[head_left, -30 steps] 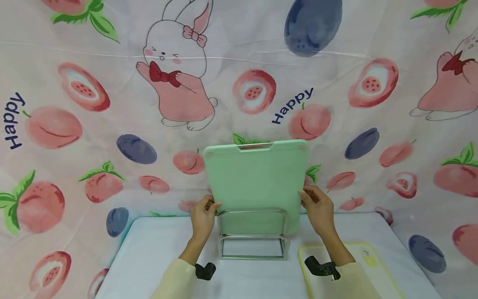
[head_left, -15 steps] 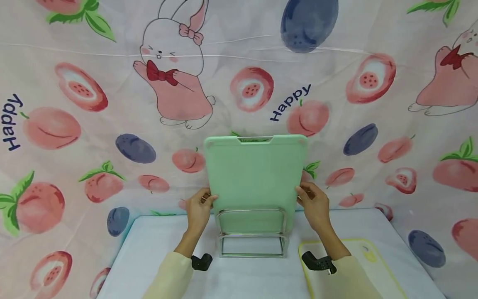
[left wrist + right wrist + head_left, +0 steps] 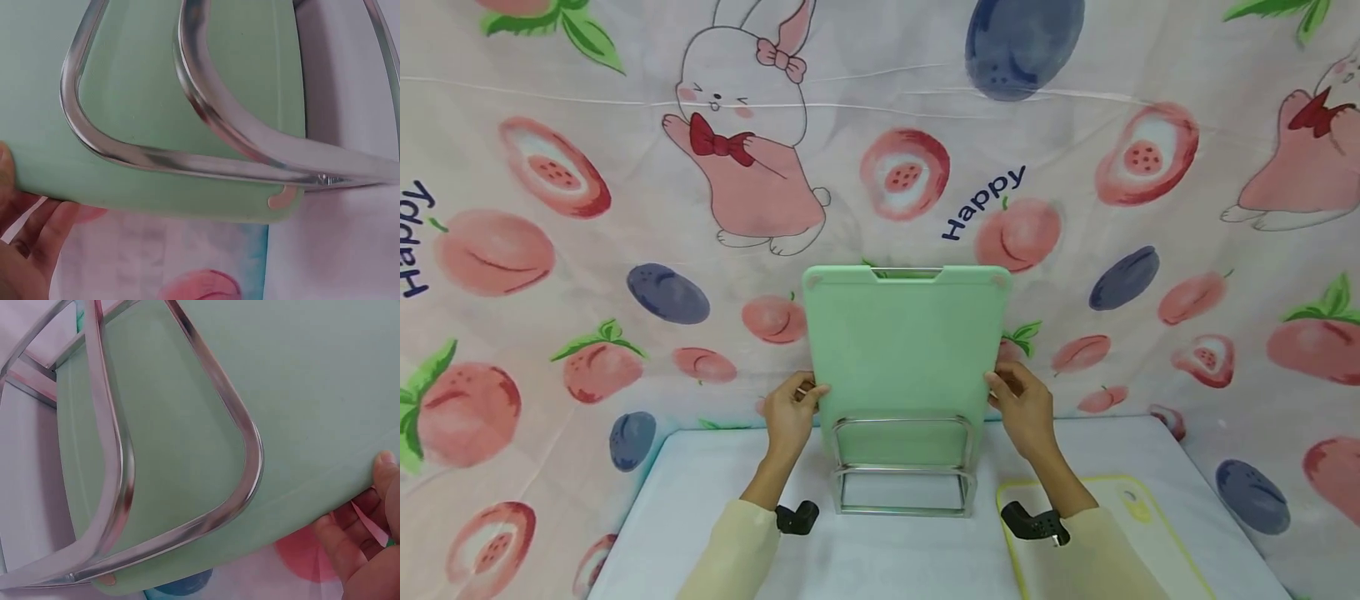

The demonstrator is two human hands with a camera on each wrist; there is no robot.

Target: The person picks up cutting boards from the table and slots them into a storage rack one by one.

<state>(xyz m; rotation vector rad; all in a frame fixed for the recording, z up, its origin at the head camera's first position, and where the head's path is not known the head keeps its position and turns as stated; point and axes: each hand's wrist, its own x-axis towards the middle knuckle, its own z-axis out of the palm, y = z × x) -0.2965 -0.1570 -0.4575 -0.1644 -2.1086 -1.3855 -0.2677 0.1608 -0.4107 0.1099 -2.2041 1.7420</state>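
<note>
Both left hand (image 3: 790, 414) and right hand (image 3: 1026, 412) pinch our green cutting board (image 3: 906, 350), likely steadying it in the metal rack (image 3: 236, 128) between.

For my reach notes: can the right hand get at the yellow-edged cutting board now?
Probably not yet: the right hand pinches the green cutting board, though the yellow-edged cutting board lies nearby.

White table (image 3: 887, 558), metal rack (image 3: 902, 470), yellow-edged board (image 3: 1142, 529)

Pale yellow sleeves (image 3: 733, 546), angular black wrist devices (image 3: 797, 518)
</note>
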